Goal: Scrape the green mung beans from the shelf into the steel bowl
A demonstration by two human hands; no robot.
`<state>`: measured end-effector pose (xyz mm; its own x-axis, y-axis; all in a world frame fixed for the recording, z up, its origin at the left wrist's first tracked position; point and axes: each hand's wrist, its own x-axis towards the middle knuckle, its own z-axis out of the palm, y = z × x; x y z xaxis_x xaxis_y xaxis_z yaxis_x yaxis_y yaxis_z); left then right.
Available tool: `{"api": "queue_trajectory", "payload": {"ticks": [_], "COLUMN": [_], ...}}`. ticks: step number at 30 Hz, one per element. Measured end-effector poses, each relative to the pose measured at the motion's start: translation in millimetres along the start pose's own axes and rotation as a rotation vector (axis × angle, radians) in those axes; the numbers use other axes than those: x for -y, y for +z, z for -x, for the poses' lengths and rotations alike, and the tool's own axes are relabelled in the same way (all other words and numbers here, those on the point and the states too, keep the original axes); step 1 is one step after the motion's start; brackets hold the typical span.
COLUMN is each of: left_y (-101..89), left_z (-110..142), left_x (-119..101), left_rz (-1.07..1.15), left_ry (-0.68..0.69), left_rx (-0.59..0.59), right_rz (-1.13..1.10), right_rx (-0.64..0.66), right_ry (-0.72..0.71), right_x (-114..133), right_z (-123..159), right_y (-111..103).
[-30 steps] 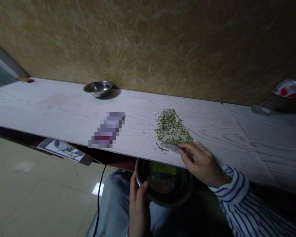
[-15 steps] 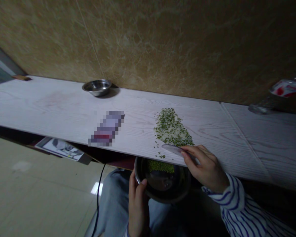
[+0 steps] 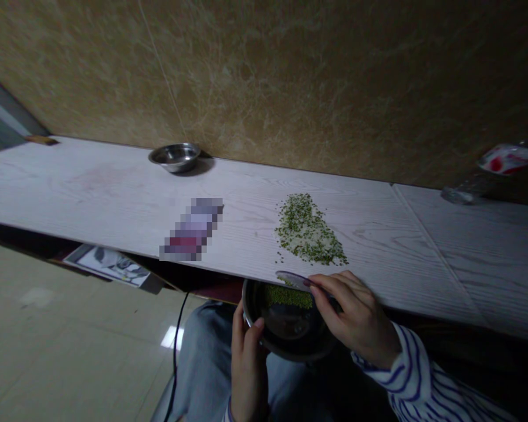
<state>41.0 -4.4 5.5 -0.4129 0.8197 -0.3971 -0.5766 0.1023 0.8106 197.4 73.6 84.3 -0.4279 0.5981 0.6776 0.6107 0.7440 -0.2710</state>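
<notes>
A metal bowl is held under the table's front edge, with green mung beans gathered on its far side. My left hand grips the bowl's left rim, thumb on top. My right hand pinches a thin, rounded, translucent purplish piece, whose exact kind I cannot make out. This piece is at the table edge above the bowl, with a few green beans beside it. Beyond it, a spread pile of green beans mixed with small white grains lies on the table.
On the white wood-grain table lies a blurred-out flat item. A small steel bowl stands near the wall, and a clear bottle is at the right. Below the table are an open drawer and a black cable.
My right hand has moved left and toward me, bringing the thin piece from the near side of the pile to the table edge. My left hand and the bowl stay nearly in place.
</notes>
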Motion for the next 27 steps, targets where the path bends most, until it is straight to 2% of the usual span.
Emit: {"api": "queue_trajectory", "payload": {"ticks": [14, 27], "left_y": [-4.7, -9.1], "left_z": [-2, -3], "left_x": [-3, 2], "left_rz": [0.014, 0.008], "left_ry": [-0.011, -0.002], "left_rx": [0.012, 0.012], "right_rz": [0.123, 0.132], "right_rx": [-0.074, -0.011], "right_ry": [0.112, 0.052], "right_x": [-13, -16], "right_z": [-4, -7], "right_y": [7, 6]}}
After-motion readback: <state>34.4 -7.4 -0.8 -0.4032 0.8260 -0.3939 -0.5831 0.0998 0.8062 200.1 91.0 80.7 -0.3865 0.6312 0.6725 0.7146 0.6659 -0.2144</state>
